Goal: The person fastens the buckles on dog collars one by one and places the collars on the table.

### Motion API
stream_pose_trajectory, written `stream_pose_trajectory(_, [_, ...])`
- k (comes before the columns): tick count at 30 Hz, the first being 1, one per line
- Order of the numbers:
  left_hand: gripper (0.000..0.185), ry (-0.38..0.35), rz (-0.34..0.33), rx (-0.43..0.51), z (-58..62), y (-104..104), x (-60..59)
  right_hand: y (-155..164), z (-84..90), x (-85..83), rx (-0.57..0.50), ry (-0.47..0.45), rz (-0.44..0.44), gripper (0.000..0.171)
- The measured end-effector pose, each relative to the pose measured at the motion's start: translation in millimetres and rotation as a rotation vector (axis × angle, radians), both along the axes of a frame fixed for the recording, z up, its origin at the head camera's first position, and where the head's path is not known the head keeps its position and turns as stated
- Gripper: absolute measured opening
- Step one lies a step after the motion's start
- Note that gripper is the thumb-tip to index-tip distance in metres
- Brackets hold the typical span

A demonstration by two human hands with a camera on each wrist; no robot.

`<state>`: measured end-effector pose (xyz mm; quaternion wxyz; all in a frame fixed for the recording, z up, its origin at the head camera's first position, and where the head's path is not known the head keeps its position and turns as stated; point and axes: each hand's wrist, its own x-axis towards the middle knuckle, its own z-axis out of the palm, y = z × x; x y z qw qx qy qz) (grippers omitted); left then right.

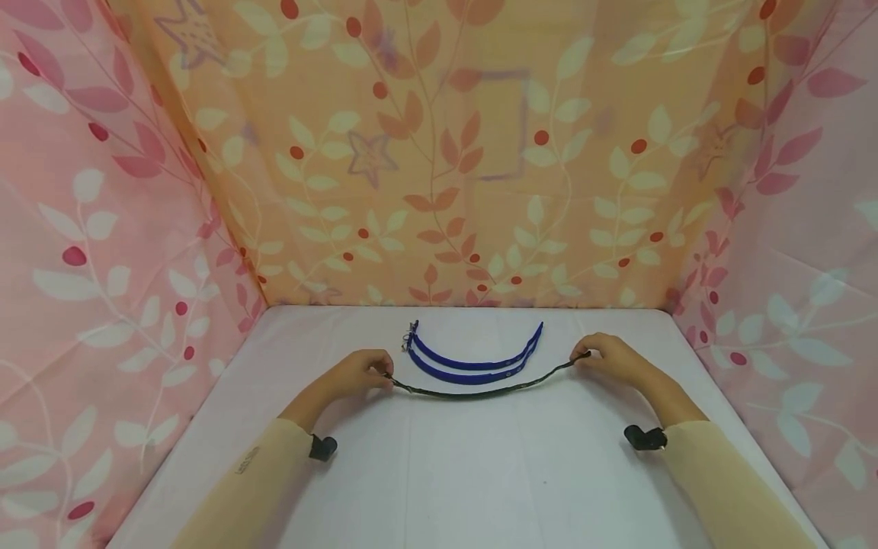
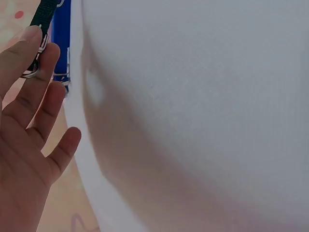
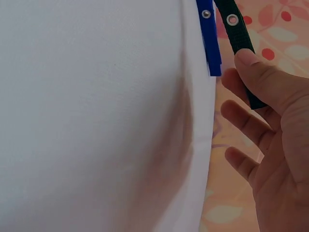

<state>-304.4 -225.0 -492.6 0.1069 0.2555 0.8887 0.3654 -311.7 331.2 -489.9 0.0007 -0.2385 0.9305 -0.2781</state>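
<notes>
**A:** What is in hand here?

**B:** A person stretches a thin dark green webbing strap (image 1: 480, 390) between both hands, low over the white table (image 1: 480, 473). The left hand (image 1: 360, 371) pinches the end with the metal ring; the right hand (image 1: 607, 353) pinches the end with the eyelets. The remaining fingers hang loosely. The strap sags in a shallow curve between them.

**A:** And which step would you judge it to be?

**B:** Probably laying the strap down or lifting it. A next move would need both hands working together to keep it from twisting.

**A:** How many straps?

**B:** One green, and behind it, nearer the leaf-patterned cloth backdrop (image 1: 439, 152), two curved bright blue straps (image 1: 473, 364) lying side by side. Three in all.
</notes>
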Motion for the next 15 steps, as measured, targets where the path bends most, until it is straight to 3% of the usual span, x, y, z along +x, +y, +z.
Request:
stream_pose_trajectory(7, [0.017,0.017,0.021,0.078,7.9,-7.6,13.1,2.1,10.0,26.1,-0.131,-0.084,-0.050,0.010])
stream_pose_trajectory(15, [0.014,0.007,0.111,0.169,29.1,-14.4,36.6,-0.3,19.2,56.4,-0.265,-0.068,-0.099,0.012])
